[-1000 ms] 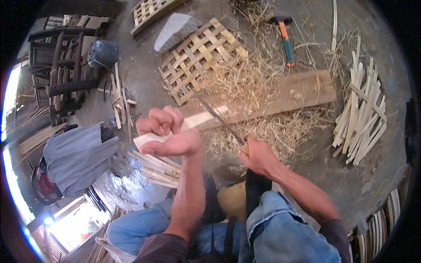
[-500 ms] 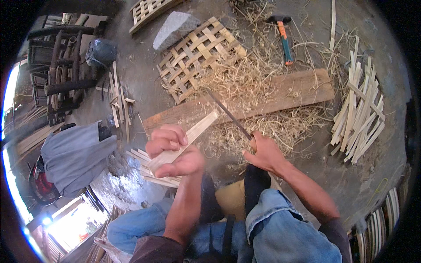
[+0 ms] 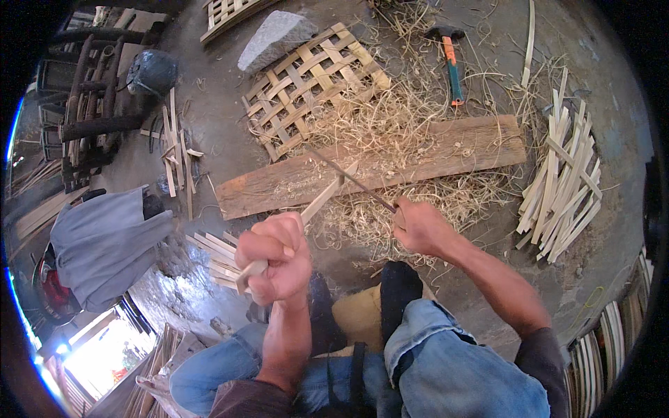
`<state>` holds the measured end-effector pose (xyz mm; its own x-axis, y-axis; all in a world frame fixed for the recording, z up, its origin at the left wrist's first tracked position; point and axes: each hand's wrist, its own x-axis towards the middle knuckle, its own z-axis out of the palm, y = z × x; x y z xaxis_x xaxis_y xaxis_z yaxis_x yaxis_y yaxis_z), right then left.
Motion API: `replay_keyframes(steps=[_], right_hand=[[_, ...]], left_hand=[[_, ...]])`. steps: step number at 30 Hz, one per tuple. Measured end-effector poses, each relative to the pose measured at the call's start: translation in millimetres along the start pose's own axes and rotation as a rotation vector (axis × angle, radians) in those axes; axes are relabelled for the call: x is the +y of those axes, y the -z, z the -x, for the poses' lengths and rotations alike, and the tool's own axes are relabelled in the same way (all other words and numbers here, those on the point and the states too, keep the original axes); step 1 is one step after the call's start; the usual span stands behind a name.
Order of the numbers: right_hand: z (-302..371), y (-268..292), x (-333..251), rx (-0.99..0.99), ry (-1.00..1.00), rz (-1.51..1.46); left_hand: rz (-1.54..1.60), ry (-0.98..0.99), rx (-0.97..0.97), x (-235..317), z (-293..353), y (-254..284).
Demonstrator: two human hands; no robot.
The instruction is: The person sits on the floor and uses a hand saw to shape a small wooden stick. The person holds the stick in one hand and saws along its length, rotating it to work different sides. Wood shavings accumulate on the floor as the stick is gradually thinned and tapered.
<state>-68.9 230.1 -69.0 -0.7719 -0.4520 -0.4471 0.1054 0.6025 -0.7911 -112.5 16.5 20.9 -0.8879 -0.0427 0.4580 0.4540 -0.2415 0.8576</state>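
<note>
My left hand (image 3: 273, 256) is closed around a pale bamboo strip (image 3: 322, 202), which slants away up to the right, its far end over the wooden board (image 3: 460, 148). In my right hand (image 3: 422, 226) is the handle of a knife with a long, thin, dark blade (image 3: 365, 190). That blade slants up to the left and crosses the strip near its far end; whether it is cutting in I cannot tell. Curly shavings (image 3: 380, 115) cover part of the board and the ground on both sides of it.
Beyond the board lie a woven bamboo panel (image 3: 306, 83), a grey stone (image 3: 277, 40) and a hammer (image 3: 453, 70). A pile of cut strips (image 3: 563, 177) is at the right; more strips (image 3: 216, 259) lie beside my left hand. Grey cloth (image 3: 111, 244) hangs at the left.
My left hand has turned over and closed into a fist on the strip. The strip now appears edge-on, and the knife blade has come across it.
</note>
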Motion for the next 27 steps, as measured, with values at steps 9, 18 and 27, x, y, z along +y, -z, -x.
replay_keyframes(steps=[9, 18, 27], right_hand=[[-4.8, 1.8, 31.2, 0.024, -0.016, 0.077], [-7.1, -17.8, -2.5, 0.098, 0.051, 0.039], [-8.2, -38.3, -20.6, 0.103, -0.081, -0.166]], left_hand=[[-0.007, 0.005, -0.163, 5.9, 5.6, 14.4], [-0.133, -0.067, 0.302, -0.8, 3.7, 3.7], [-0.211, -0.092, 0.611, -13.7, -17.0, -23.5]])
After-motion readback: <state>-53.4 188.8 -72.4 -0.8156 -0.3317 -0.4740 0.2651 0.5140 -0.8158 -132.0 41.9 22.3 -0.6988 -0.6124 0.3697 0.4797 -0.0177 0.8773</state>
